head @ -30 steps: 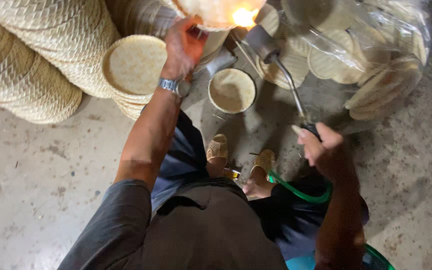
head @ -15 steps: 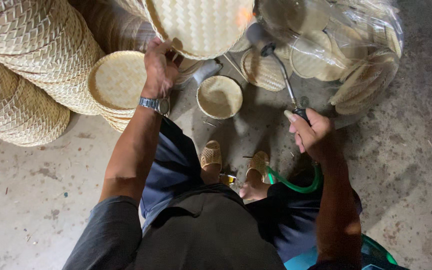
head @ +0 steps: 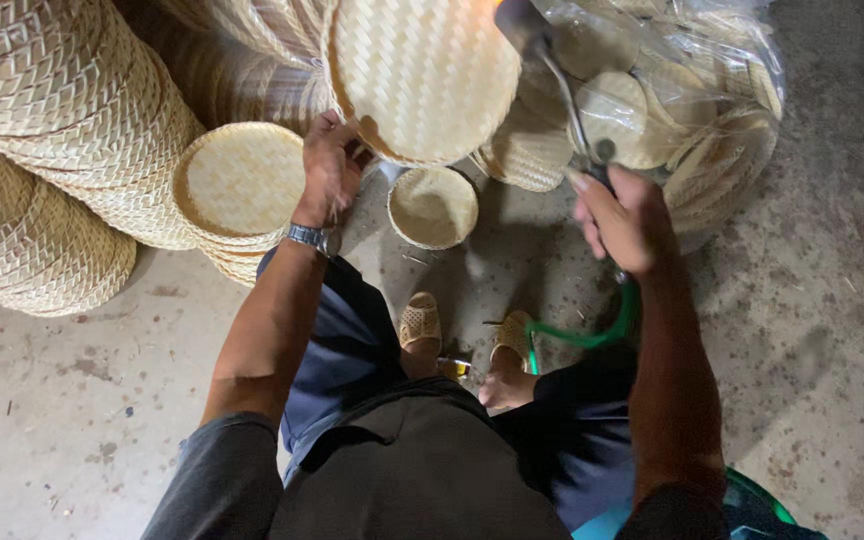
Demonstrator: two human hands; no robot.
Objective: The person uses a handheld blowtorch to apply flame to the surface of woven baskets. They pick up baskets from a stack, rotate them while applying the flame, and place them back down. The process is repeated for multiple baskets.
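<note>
From the head camera: my left hand [head: 327,170] grips the lower edge of a round woven tray [head: 422,75], fingers closed on its rim, holding it tilted up at the top centre of the frame. A second ago that tray was only partly in view at the top edge with a bright flame against it; now its whole woven face shows and the flame is out of sight but for a small glow at the nozzle. My right hand [head: 627,215] is wrapped shut around the handle of a torch [head: 552,60], whose metal tube runs up to the nozzle at the top edge, just beside the tray's right rim. A second ago this hand sat lower, at right of centre; it has come up closer to the tray. A green hose [head: 577,335] curls from the handle down past my right foot.

Below the tray, a small basket [head: 434,207] sits open on the concrete floor [head: 72,420]; I see nothing inside it. At left centre a stack of trays [head: 237,190] stands beside tall stacks [head: 42,130] filling the upper left. At upper right a clear plastic bag [head: 692,110] holds many more round woven pieces.
</note>
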